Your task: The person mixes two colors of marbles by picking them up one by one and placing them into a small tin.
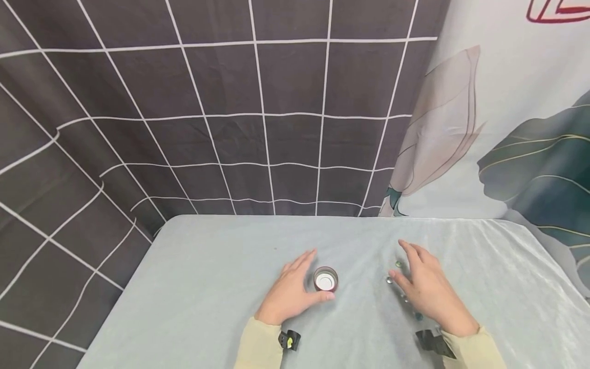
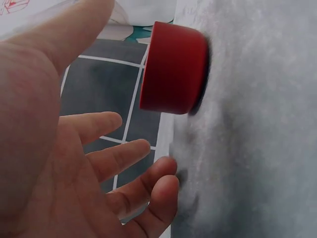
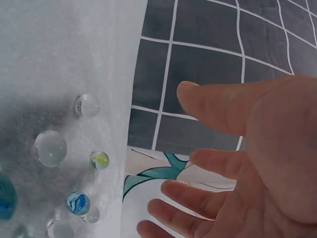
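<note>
A small round red container (image 2: 174, 68) stands upright on the cloth, its white inside showing from above in the head view. My left hand (image 1: 290, 291) is spread around its left side, thumb and fingers apart, and does not appear to grip it. Several glass marbles lie on the cloth to the right, among them a clear one (image 3: 51, 148), a blue-swirled one (image 3: 78, 203) and a yellow-green one (image 3: 99, 160). Over them hovers my right hand (image 1: 426, 287), fingers extended and holding nothing; in the head view it hides part of the group.
A pale blue-grey cloth (image 1: 207, 287) covers the table. Behind and to the left hangs a dark curtain (image 1: 221, 82) with a white grid. A white curtain with leaf patterns (image 1: 461, 169) hangs at the back right.
</note>
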Motion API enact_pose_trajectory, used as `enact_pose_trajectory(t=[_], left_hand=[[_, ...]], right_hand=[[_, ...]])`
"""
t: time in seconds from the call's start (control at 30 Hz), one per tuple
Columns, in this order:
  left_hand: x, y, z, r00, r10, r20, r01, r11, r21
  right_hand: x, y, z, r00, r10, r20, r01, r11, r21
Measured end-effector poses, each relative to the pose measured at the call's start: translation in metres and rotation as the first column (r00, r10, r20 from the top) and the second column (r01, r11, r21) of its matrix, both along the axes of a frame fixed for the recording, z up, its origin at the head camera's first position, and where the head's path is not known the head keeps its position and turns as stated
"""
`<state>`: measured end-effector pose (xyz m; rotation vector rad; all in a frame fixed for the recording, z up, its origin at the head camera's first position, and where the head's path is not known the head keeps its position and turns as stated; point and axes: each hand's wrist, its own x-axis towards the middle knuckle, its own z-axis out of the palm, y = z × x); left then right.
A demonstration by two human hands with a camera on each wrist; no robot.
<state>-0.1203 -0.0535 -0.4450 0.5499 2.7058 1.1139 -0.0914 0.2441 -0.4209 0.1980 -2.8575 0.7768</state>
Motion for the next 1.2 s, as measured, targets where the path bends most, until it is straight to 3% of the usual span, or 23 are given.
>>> enact_pose_trajectory(t=[0.27,0.5,0.87,1.2], left_hand=[[-0.001,0.007,-0.006,0.999,-0.047,-0.013,0.047,0.999,0.010],[-0.001,0.012,-0.007,0.998,-0.046,-0.037,0.047,0.999,0.010],[-0.001,0.021,-0.012,0.994,0.008,-0.109,-0.006,1.000,0.018],[-0.002,0.024,-0.016,0.993,0.051,-0.105,-0.047,0.998,0.036]], right_hand=[[-0.001,-0.006,-0.002,0.999,0.026,0.046,-0.028,0.999,0.023],[-0.001,-0.007,-0.008,0.995,0.035,0.091,-0.039,0.998,0.052],[-0.007,-0.007,-0.013,0.981,0.048,0.188,-0.066,0.994,0.089],[-0.009,-0.003,-0.017,0.985,0.069,0.156,-0.086,0.991,0.107]])
